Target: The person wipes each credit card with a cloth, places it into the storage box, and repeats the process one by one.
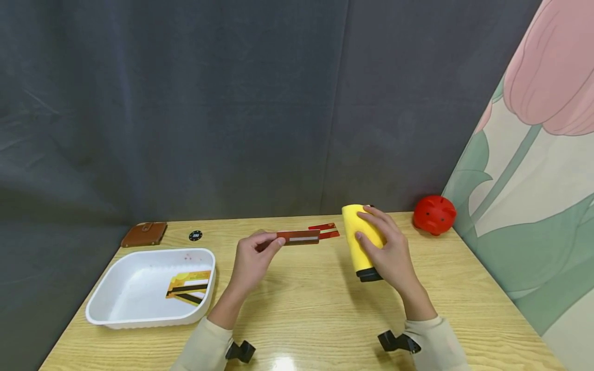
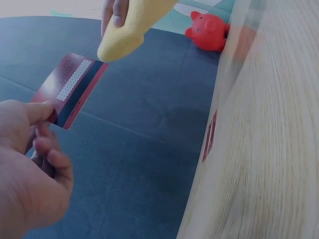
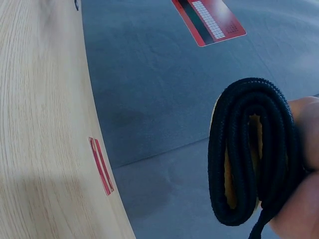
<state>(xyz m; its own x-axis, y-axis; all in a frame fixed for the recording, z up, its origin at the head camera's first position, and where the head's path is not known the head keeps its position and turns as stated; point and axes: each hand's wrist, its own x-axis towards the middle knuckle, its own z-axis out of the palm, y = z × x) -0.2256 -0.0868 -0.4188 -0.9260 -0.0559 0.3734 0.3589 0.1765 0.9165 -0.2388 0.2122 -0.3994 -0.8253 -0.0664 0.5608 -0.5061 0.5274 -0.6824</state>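
Between thumb and fingers, my left hand [image 1: 250, 263] pinches a red card [image 1: 299, 237] with a dark stripe and a pale strip. The left wrist view shows the card [image 2: 70, 89] raised above the table, its striped side visible. My right hand [image 1: 392, 252] grips a rolled yellow cloth [image 1: 357, 237] with black edging, held tilted just right of the card. Its coiled black end [image 3: 249, 149] faces the right wrist camera. Behind the held card, a second red card [image 1: 330, 234] lies on the table, partly hidden in the head view.
At the left stands a white tray [image 1: 148, 324] with yellow striped cards [image 1: 187, 286] inside. Behind it are a brown wallet [image 1: 145, 234] and a black chip [image 1: 196, 235]. A red piggy bank [image 1: 434, 214] sits at the back right, near the dark curtain [image 1: 232, 129].
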